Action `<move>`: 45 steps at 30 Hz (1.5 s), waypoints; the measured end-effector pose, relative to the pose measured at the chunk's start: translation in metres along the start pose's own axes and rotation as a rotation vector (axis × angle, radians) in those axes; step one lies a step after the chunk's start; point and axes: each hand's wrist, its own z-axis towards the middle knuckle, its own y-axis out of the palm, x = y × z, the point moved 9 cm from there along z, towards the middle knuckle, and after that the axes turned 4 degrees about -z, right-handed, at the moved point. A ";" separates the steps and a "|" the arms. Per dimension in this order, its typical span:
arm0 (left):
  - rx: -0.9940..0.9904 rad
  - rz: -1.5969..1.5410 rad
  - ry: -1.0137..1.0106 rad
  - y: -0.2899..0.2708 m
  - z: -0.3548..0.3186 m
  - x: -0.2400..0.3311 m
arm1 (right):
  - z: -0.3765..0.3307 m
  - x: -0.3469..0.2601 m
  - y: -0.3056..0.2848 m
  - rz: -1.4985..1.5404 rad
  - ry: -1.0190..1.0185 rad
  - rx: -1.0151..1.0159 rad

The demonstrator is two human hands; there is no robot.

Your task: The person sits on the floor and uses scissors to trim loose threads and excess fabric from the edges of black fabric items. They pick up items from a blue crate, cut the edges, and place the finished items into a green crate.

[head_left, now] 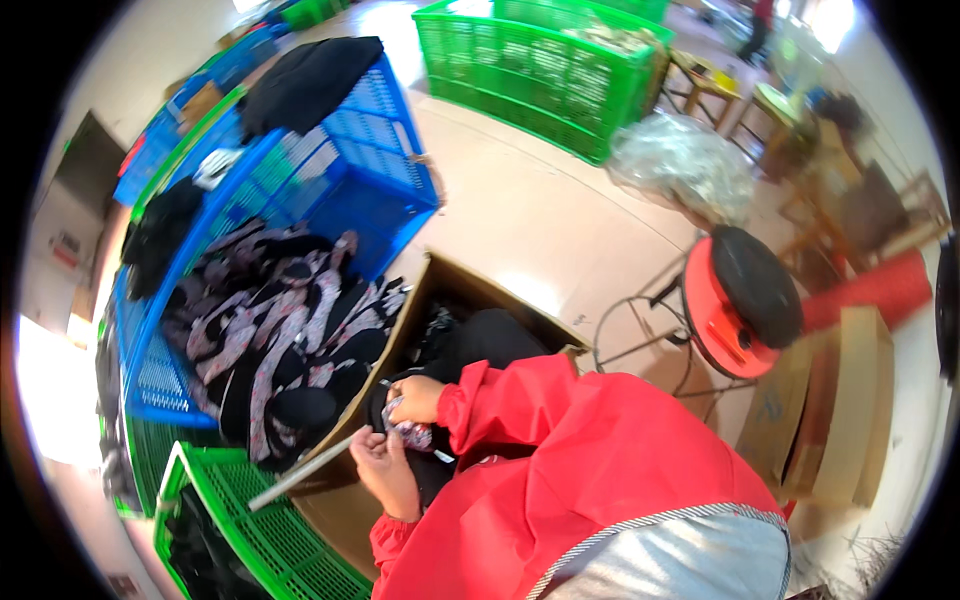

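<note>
- Red sleeves frame the work: both hands meet over a brown box (pixel 440 290) on the floor, near the lower middle of the view.
- Left hand (pixel 385 468) is curled, fingers closed around one end of a small patterned cloth (pixel 412 434), with a thin pale strip (pixel 300 472) running out from under it toward the left.
- Right hand (pixel 415 398) sits just beyond the left, fingers bent and pinched on the far end of the same cloth; a small metal tool seems to poke from this grip, too small to be sure.
- Step in hand, as I judge it: trimming or checking the cloth piece, held taut between the two grips.
- Next move would call for a steady left hold while the right works along the edge, keeping the piece clear of the dark garment (pixel 490 340) lying in the box.
- Pose: both forearms come in from the lower right, wrists bent inward, hands nearly touching.
- Left of the box, a blue crate (pixel 390 150) holds a heap of dark and pink floral pieces (pixel 280 330); a green crate (pixel 270 540) lies near, and a red stool (pixel 740 300) stands to the right.
</note>
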 end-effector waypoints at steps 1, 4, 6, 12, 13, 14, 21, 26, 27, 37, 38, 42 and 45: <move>0.006 -0.096 -0.106 -0.003 -0.007 -0.018 | 0.004 0.005 0.000 0.009 0.017 0.001; -0.038 -0.554 -0.418 0.015 -0.034 -0.051 | 0.006 0.007 -0.001 0.135 0.119 -0.039; 0.010 -0.631 -0.378 0.013 -0.038 -0.046 | 0.004 0.003 0.000 0.151 0.155 -0.057; 0.130 -0.509 -0.284 -0.004 -0.032 -0.044 | 0.005 0.002 0.007 0.161 0.155 -0.052; 0.129 -0.432 -0.257 -0.007 -0.033 -0.049 | 0.006 0.008 0.008 0.215 0.153 -0.045; 0.147 -0.418 -0.254 -0.009 -0.034 -0.050 | 0.003 0.013 0.010 0.296 0.182 -0.044; 0.032 -0.632 -0.383 0.001 -0.043 -0.053 | -0.006 0.016 0.018 0.484 0.176 -0.012; 0.008 -0.714 -0.430 0.000 -0.054 -0.042 | -0.016 0.000 0.019 0.479 0.208 -0.008; 0.013 -0.692 -0.433 -0.001 -0.055 -0.040 | -0.018 -0.001 0.020 0.464 0.205 0.009; 0.143 0.000 -0.154 -0.023 -0.050 0.003 | -0.038 -0.014 0.014 -0.010 -0.022 0.311; 0.164 0.053 -0.129 -0.025 -0.049 0.008 | -0.040 -0.018 0.015 -0.047 -0.056 0.351; 0.202 0.392 0.202 -0.018 -0.045 0.035 | -0.045 -0.025 0.019 -0.124 -0.108 0.449; 0.174 0.505 0.346 -0.011 -0.046 0.050 | -0.045 -0.023 0.018 -0.057 -0.086 0.388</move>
